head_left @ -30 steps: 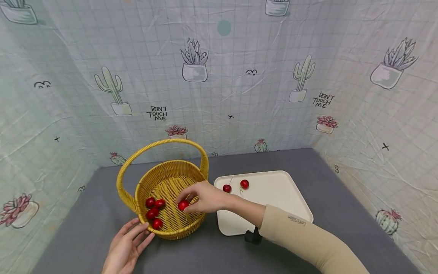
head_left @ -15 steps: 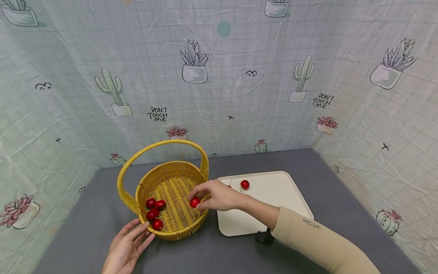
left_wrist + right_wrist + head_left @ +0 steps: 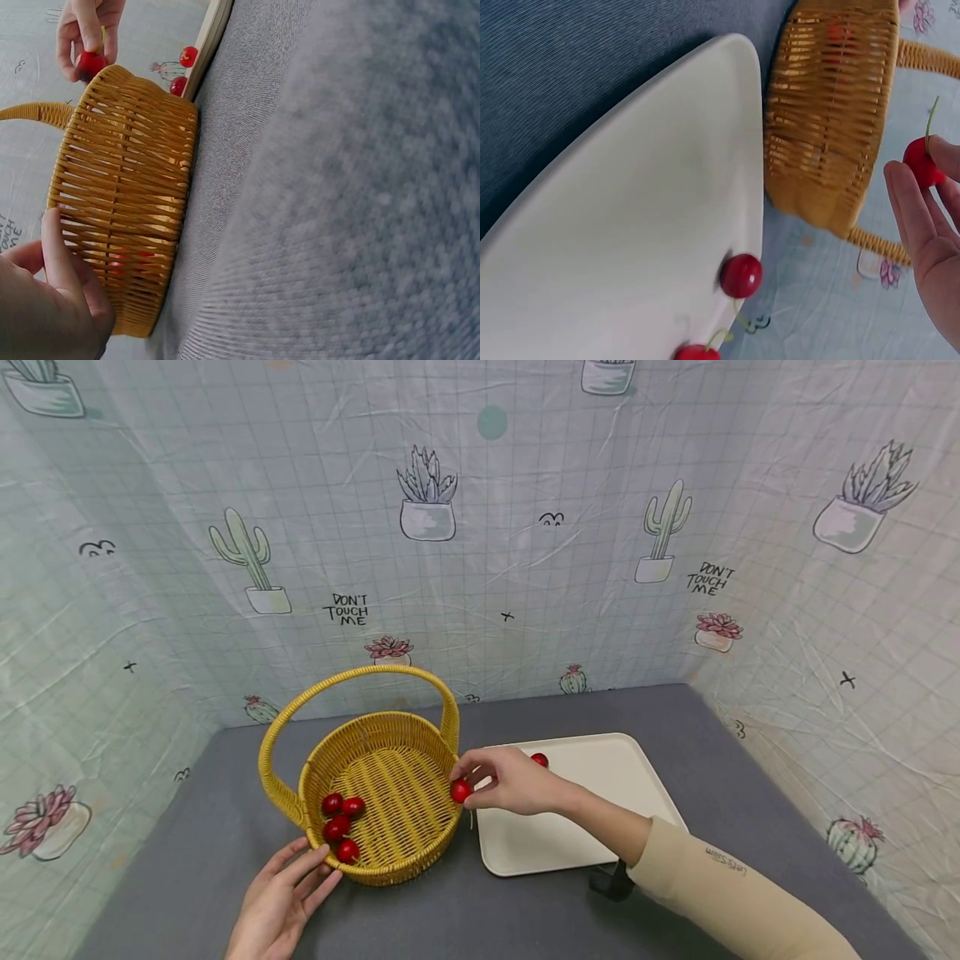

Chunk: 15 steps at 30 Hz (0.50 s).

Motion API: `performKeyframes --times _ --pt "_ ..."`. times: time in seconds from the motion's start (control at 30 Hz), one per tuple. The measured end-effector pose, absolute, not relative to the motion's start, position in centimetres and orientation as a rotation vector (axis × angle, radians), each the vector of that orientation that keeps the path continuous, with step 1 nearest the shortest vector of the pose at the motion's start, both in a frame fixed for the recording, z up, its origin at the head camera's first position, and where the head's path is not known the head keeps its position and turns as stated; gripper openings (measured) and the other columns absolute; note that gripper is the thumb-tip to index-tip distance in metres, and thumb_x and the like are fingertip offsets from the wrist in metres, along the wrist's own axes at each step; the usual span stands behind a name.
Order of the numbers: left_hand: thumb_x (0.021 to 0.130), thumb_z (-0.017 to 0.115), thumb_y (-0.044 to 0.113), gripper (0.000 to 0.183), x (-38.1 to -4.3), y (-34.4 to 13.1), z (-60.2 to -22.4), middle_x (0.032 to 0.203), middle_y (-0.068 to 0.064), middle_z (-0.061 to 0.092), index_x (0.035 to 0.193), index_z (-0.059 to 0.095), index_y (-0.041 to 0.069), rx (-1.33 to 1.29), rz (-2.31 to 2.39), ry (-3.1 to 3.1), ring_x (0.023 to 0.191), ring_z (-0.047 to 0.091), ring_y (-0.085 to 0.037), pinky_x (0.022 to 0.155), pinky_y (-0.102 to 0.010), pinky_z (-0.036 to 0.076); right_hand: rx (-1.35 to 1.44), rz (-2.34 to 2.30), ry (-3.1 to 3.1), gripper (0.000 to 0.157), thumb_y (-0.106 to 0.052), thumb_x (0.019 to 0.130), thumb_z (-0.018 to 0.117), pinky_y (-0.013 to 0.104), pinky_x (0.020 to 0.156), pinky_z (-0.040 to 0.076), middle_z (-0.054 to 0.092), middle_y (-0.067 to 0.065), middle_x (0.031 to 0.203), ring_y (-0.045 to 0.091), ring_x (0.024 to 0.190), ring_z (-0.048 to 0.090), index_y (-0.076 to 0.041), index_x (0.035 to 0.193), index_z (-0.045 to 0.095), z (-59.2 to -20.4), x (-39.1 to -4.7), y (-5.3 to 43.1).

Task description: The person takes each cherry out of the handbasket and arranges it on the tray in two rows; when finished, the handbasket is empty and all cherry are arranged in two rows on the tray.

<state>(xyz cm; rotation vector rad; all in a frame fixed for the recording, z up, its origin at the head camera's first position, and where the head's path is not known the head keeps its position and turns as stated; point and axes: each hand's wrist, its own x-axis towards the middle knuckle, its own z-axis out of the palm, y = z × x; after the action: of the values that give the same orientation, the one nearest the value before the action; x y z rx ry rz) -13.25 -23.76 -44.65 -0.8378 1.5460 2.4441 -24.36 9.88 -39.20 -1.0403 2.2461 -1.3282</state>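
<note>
My right hand point(image 3: 517, 781) pinches a red cherry point(image 3: 461, 791) between thumb and fingers. In the right wrist view a green stem rises from this cherry point(image 3: 924, 162). Hand and cherry hover over the right rim of the yellow wicker basket point(image 3: 408, 764), overlapping the gap between basket and tray in the head view. Several dark red cherries point(image 3: 337, 828) lie together at the basket's left side. My left hand point(image 3: 277, 897) holds the basket's front-left edge, one digit's tip at the rim and the others against the outer wall point(image 3: 120, 217).
A cream tray point(image 3: 600, 802) lies right of the basket. Two stemmed cherries sit near its edge, one cherry point(image 3: 741, 276) fully visible in the right wrist view. The basket's tall handle point(image 3: 360, 675) arches overhead. A patterned cloth point(image 3: 510, 552) hangs behind the grey table point(image 3: 420, 918).
My right hand has moved right with the pinched cherry, from over the basket's inside to its right rim, now covering much of one tray cherry. My left hand stays in place.
</note>
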Motion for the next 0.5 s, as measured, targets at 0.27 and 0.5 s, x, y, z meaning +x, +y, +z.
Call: performKeyframes --times 0.27,0.5 --pt "0.103 0.065 0.009 0.032 -13.2 -23.7 -44.6 0.104 0.004 0.062 0.122 0.041 0.018 -0.846 2.434 1.564 0.088 0.065 -0.011 0.098 -0.033 0.059 -0.968 -1.352 2.323 0.029 -0.005 0.093 0.077 0.028 0.087 0.062 0.070 -0.004 0.111 0.019 0.104 0.066 -0.012 0.120 0.070 -39.5 -24.8 12.4" --pt "0.102 0.065 0.008 0.032 -13.1 -23.6 -44.5 0.108 0.003 0.059 0.120 0.042 0.018 -0.833 2.439 1.567 0.091 0.067 -0.011 0.099 -0.034 0.058 -0.893 -1.401 2.346 0.029 -0.004 0.092 0.078 0.029 0.084 0.063 0.070 0.002 0.113 0.023 0.108 0.067 -0.009 0.119 0.070 -39.9 -25.1 14.4"
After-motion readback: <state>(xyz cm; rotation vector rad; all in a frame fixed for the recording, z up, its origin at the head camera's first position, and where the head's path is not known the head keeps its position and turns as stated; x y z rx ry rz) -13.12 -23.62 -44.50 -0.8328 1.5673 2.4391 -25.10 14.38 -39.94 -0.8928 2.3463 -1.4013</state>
